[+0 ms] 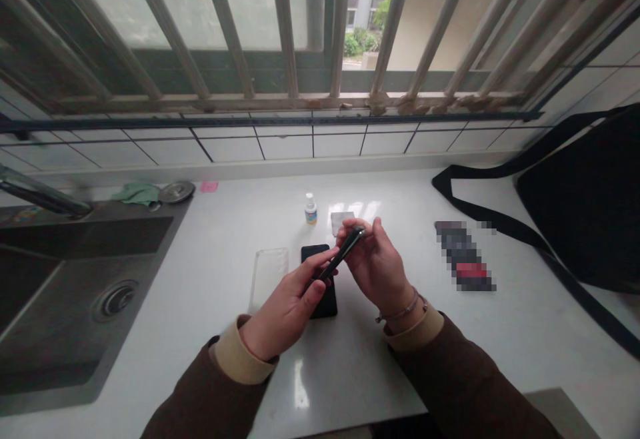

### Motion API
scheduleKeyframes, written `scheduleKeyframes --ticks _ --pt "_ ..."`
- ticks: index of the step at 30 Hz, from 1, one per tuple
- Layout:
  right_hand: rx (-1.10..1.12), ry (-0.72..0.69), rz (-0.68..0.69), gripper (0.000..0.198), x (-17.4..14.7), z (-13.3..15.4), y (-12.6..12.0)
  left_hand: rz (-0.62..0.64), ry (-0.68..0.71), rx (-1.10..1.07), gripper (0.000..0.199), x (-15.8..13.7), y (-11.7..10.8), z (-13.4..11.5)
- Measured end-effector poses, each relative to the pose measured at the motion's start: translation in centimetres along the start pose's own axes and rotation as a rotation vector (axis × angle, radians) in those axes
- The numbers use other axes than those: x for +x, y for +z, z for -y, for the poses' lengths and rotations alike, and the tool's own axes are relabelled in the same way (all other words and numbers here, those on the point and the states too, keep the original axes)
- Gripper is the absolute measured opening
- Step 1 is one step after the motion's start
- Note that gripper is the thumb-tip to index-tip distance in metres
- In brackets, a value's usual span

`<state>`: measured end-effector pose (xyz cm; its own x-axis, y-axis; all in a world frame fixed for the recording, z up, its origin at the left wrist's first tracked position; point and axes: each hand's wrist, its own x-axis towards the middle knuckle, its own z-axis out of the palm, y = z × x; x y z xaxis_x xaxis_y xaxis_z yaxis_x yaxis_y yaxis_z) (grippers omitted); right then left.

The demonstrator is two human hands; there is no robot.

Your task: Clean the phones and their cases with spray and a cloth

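Note:
A dark phone (343, 252), seen nearly edge-on, is held tilted above the counter, its upper end to the right. My left hand (287, 302) is closed round its lower end, thumb on the near side and fingers along the far side. My right hand (375, 266) cups the upper end, with curled fingers partly hidden behind the phone and the thumb raised beside it. Beneath the hands lies a flat black phone-shaped item (326, 302), partly covered by my left hand. To its left is a clear phone case (269, 272).
Behind the hands stand a small spray bottle (311, 210) and a flat grey square (342, 220). A sink (165, 252) with a faucet (45, 192) is at left. On the right lie a blurred dark item (463, 256) and a black bag (585, 206) with its strap.

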<state>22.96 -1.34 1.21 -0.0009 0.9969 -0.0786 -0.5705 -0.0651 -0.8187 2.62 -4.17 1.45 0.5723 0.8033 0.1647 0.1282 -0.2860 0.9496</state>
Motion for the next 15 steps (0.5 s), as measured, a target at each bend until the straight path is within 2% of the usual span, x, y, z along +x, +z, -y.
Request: scheduleKeyframes --ticks 2,4,9,15 --pt "0.052 0.096 0.073 0.055 -0.04 -0.17 0.05 -0.016 0.005 -0.044 0.054 -0.06 0.22 0.16" --pt "0.087 0.129 0.115 0.054 -0.13 -0.29 0.10 -0.017 0.024 -0.010 0.054 -0.01 0.20 0.21" --pt "0.175 0.120 0.146 0.051 -0.39 -0.03 0.24 0.015 0.101 0.068 0.049 0.23 -0.20 0.10" --pt "0.121 0.064 0.140 0.050 -0.51 0.39 0.53 0.077 0.152 0.144 0.047 0.22 -0.40 0.16"
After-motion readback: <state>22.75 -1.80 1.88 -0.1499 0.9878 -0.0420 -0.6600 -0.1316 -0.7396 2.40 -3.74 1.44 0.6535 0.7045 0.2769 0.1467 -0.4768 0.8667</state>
